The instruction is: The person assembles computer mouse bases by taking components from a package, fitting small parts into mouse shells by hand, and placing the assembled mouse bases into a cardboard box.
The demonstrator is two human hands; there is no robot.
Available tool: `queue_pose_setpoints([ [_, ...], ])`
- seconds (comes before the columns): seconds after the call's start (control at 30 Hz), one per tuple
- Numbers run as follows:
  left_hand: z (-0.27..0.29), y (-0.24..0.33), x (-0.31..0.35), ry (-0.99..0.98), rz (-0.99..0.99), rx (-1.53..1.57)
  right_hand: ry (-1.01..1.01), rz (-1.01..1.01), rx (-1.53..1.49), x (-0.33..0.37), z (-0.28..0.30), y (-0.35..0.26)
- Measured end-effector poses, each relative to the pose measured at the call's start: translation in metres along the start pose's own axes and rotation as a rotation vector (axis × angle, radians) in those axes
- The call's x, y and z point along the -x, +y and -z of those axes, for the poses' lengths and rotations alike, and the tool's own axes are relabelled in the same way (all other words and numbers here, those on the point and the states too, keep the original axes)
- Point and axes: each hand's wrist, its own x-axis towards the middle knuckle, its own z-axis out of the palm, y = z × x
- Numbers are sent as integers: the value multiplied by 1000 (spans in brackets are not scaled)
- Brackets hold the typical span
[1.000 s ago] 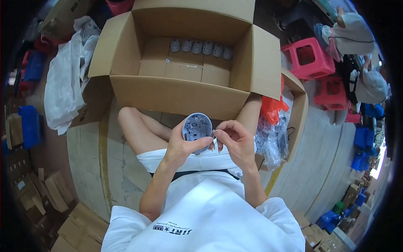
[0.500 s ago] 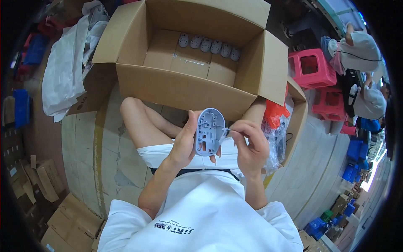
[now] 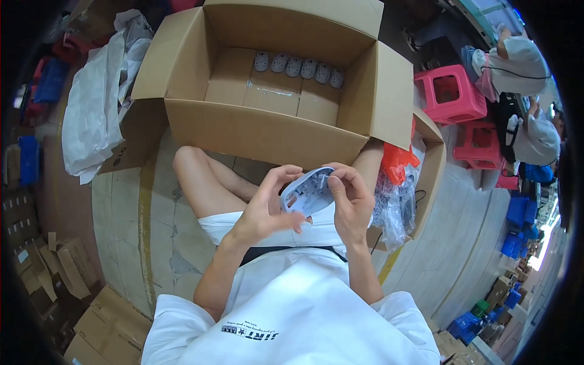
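In front of my lap is an oval, pale grey-blue plastic shell point(image 3: 306, 196), tilted with its hollow, ribbed inside facing up. My left hand point(image 3: 266, 210) curls round its left end, the index finger near the upper rim and the thumb, slightly blurred, at the lower side. My right hand point(image 3: 351, 201) pinches the right rim between thumb and fingers. Whether a small part is also under those fingertips cannot be made out. Beyond my hands stands an open cardboard box point(image 3: 267, 131), with a row of several similar grey shells point(image 3: 293, 66) on its bottom.
To the right, a smaller carton point(image 3: 427, 182) holds clear plastic wrapping point(image 3: 394, 210) and a red bag point(image 3: 398, 164). Pink stools point(image 3: 451, 94) stand behind it, near other people. White sheeting point(image 3: 94, 115) hangs at the left; flattened cartons point(image 3: 109, 328) lie at lower left.
The shell has tilted from upright to slanted. My right hand has moved left from beside the shell onto its rim, and the small strip in its fingers no longer shows. My left thumb has shifted down.
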Motion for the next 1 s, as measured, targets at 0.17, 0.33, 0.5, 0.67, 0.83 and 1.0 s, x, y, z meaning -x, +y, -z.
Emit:
queue_pose_setpoints([
  [0.17,-2,-17,-2,-29,-253,-262,104,10,-93,4,-4,8],
  [0.33,-6,-12,-2,76,-200,-42,156,38,-430,-3,6,13],
  [0.5,18,-25,-7,101,-94,-27,95,36,-809,-7,75,25],
  [0.67,22,-27,-7,158,47,-57,45,-64,-1083,-2,173,72],
  [0.83,18,-37,-19,129,110,-127,123,-70,-859,-7,263,124],
  [1.0,16,-42,-29,93,166,-147,308,-120,-509,-10,317,155],
])
